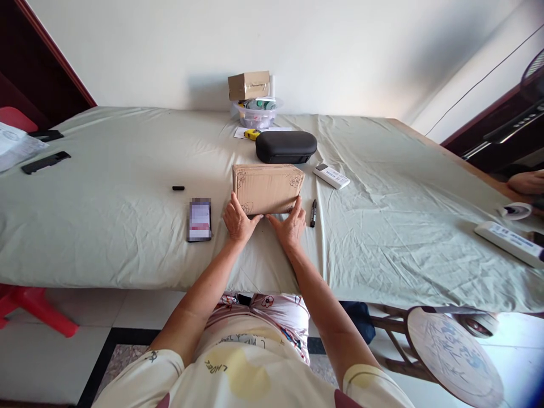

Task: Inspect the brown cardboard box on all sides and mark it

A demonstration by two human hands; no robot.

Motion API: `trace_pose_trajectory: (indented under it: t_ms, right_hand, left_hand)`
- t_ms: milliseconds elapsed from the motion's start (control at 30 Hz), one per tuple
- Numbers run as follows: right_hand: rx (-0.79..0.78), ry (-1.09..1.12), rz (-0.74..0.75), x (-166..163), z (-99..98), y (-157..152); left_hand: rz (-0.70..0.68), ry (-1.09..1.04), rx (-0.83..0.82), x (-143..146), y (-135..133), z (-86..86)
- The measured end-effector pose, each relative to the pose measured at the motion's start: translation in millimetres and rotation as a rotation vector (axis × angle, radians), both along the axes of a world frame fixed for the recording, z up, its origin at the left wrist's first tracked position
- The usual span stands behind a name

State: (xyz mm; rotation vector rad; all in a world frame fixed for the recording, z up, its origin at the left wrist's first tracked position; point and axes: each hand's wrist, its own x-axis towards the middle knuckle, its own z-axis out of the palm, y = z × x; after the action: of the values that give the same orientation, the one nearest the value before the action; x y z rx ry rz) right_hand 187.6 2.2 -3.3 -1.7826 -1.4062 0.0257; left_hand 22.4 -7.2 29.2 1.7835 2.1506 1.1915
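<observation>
A flat brown cardboard box (267,187) lies on the table covered by a pale green cloth (127,187), straight in front of me. My left hand (238,220) rests against the box's near left corner, fingers stretched along its edge. My right hand (289,224) presses on the near right corner, fingers spread. Both hands touch the box without lifting it.
A phone (199,219) lies left of the box, a black marker (313,212) to its right, a white remote (331,176) and a black case (286,146) behind. Further back stand a plastic tub (256,113) and a small carton (249,85). Another person's hand (527,181) shows at the far right.
</observation>
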Motion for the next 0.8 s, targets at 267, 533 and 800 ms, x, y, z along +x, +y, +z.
trace_pose_trajectory:
  t_ms: [267, 533, 800]
  right_hand:
    - [-0.046, 0.002, -0.031, -6, 8.0, -3]
    - [0.025, 0.038, -0.012, -2, 2.4, 0]
    - [0.215, 0.259, 0.158, 19, -11.4, 11]
  left_hand:
    - [0.036, 0.045, -0.033, 5, -5, 6.4]
    - [0.014, -0.007, 0.032, 2, 0, -0.8]
    - [-0.009, -0.109, 0.079, -9, 13, -13.5]
